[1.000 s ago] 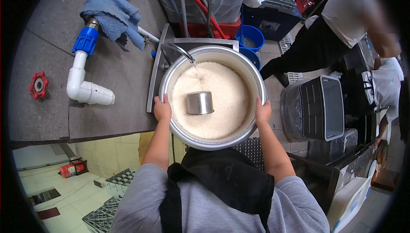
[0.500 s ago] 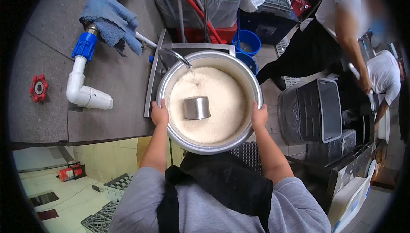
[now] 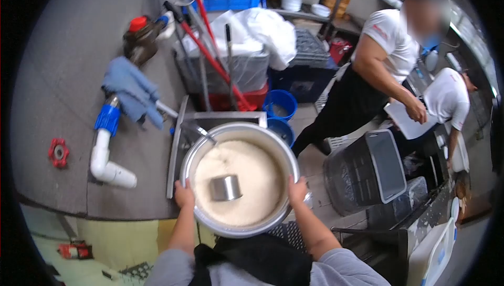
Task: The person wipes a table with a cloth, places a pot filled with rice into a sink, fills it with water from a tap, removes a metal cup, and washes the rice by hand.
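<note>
A large round metal pot (image 3: 189, 202) holds pale grain that looks like rice (image 3: 257, 181). A small steel cup (image 3: 226, 188) lies on its side on the grain. My left hand (image 3: 184, 193) grips the pot's left rim, and my right hand (image 3: 297, 190) grips the right rim, its fingers curled around the outside. A thin metal faucet (image 3: 202, 131) reaches over the far left rim, with a stream falling onto the grain. Behind the pot shows the metal sink edge (image 3: 231, 118).
White pipe with a blue fitting (image 3: 107, 120), a blue cloth (image 3: 131, 89) and a red valve knob (image 3: 58, 152) are at left. Mop handles (image 3: 210, 50) and blue buckets (image 3: 280, 104) stand behind. At right are a grey bin (image 3: 386, 165) and two people in white shirts (image 3: 388, 34).
My view has tilted up, so the pot and my hands appear lower and slightly left. The nearer person has turned and holds a white flat item. Both my hands stay on the rim.
</note>
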### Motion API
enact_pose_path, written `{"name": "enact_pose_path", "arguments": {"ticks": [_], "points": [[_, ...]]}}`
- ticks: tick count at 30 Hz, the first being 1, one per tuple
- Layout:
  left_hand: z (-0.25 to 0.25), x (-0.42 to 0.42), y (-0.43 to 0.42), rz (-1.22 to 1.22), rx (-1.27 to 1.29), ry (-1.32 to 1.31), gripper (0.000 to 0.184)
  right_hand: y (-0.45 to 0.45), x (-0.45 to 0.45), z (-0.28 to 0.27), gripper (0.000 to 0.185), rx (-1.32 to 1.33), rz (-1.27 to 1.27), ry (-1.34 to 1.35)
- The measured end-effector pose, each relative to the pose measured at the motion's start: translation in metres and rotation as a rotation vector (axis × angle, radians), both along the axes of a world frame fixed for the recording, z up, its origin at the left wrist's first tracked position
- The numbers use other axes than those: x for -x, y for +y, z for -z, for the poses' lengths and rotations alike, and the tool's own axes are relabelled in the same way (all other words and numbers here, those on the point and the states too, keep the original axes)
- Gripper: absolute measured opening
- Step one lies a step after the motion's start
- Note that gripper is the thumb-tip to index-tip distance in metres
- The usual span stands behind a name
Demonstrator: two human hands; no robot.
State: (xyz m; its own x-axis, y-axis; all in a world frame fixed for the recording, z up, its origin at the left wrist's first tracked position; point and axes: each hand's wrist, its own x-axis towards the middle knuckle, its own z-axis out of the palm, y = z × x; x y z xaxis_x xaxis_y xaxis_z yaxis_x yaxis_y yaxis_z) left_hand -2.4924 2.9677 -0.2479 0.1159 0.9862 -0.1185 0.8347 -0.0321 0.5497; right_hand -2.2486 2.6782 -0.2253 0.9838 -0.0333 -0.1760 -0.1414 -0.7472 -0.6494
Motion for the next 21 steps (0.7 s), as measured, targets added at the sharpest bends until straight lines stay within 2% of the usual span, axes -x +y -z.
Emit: {"name": "enact_pose_path", "arguments": {"ticks": [6, 8, 11, 18, 21], "points": [[0.015, 0.004, 0.003, 0.001, -0.064, -0.052, 0.044, -0.002, 0.001, 0.002, 0.049, -0.014, -0.005, 0.014], [0.003, 0.003, 0.001, 0.021, -0.002, -0.024, 0.047, -0.003, 0.000, 0.002, 0.050, 0.006, -0.011, 0.012], [0.013, 0.003, 0.004, 0.010, -0.028, -0.052, 0.047, -0.003, -0.003, 0.002, 0.050, 0.000, 0.002, 0.030], [-0.002, 0.000, -0.004, 0.023, -0.079, -0.044, 0.043, -0.004, 0.001, 0.006, 0.051, -0.012, 0.005, 0.060], [-0.002, 0.000, -0.001, 0.006, -0.025, -0.046, 0.043, 0.003, -0.001, -0.001, 0.050, -0.026, -0.002, 0.034]]}}
